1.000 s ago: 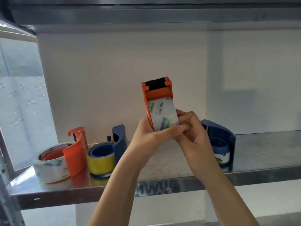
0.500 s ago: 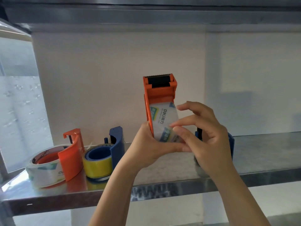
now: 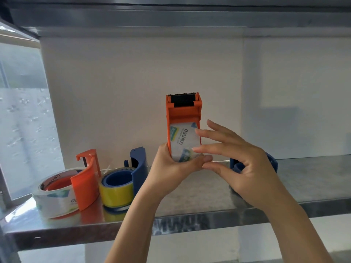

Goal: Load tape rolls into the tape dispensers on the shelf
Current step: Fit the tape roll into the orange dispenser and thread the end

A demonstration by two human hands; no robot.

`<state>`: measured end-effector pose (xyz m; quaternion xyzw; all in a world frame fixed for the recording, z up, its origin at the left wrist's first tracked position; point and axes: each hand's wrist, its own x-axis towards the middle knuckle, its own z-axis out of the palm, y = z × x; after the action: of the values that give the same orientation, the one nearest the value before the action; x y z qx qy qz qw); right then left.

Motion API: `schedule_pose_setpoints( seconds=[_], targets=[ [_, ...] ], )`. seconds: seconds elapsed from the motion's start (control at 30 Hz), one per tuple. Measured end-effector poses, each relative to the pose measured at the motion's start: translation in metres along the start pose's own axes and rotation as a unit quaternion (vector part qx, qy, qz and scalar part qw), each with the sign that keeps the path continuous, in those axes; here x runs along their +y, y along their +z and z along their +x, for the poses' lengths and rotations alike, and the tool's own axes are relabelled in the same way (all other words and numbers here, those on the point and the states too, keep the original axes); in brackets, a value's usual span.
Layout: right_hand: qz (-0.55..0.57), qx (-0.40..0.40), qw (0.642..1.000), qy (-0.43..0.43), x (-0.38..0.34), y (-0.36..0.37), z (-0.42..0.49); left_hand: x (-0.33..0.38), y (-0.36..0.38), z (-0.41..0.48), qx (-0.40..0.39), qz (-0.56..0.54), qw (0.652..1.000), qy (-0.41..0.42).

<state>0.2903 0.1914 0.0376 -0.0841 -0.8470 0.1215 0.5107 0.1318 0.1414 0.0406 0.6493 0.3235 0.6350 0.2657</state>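
Observation:
My left hand (image 3: pixel 171 168) grips an orange tape dispenser (image 3: pixel 182 111) upright above the steel shelf (image 3: pixel 190 221), serrated cutter at the top. A clear printed tape roll (image 3: pixel 183 143) sits inside it. My right hand (image 3: pixel 241 168) hovers at the roll's right side with fingers spread; the fingertips lie close to the roll and I cannot tell whether they touch it. On the shelf's left stand a second orange dispenser (image 3: pixel 85 179) with a clear roll (image 3: pixel 55 194) and a blue dispenser (image 3: pixel 139 168) with a yellow roll (image 3: pixel 117 190). Another blue dispenser (image 3: pixel 271 164) is mostly hidden behind my right hand.
A white wall closes the back of the shelf. A frosted window panel (image 3: pixel 22 130) borders the left end. An upper steel shelf (image 3: pixel 171 18) hangs overhead. Bare shelf surface shows at the right of the hidden blue dispenser.
My right hand has let go of the roll and opened its fingers, drawing slightly right. The dispenser in my left hand has turned more upright.

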Motion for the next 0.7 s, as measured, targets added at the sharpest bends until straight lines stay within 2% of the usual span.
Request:
schedule_pose_setpoints(
  seconds=[0.1,0.33,0.43,0.57,0.7],
  targets=[
    [-0.024,-0.014,1.0,0.0,0.002,0.003,0.001,0.0,-0.001,0.001,0.011,-0.019,1.0,-0.01],
    [-0.079,0.086,0.993,-0.01,0.004,0.014,0.004,-0.003,0.001,0.0,-0.028,-0.025,0.999,-0.002],
    [-0.065,0.095,0.993,-0.006,0.003,0.014,0.007,-0.005,-0.002,0.001,-0.025,-0.02,0.999,0.005],
    [-0.042,0.121,0.992,-0.005,-0.004,0.012,0.015,-0.014,-0.001,-0.002,0.005,0.052,0.999,-0.009],
    [-0.035,0.108,0.993,0.041,-0.012,0.015,0.024,-0.019,0.001,-0.002,0.061,0.024,0.998,-0.016]
  ],
)
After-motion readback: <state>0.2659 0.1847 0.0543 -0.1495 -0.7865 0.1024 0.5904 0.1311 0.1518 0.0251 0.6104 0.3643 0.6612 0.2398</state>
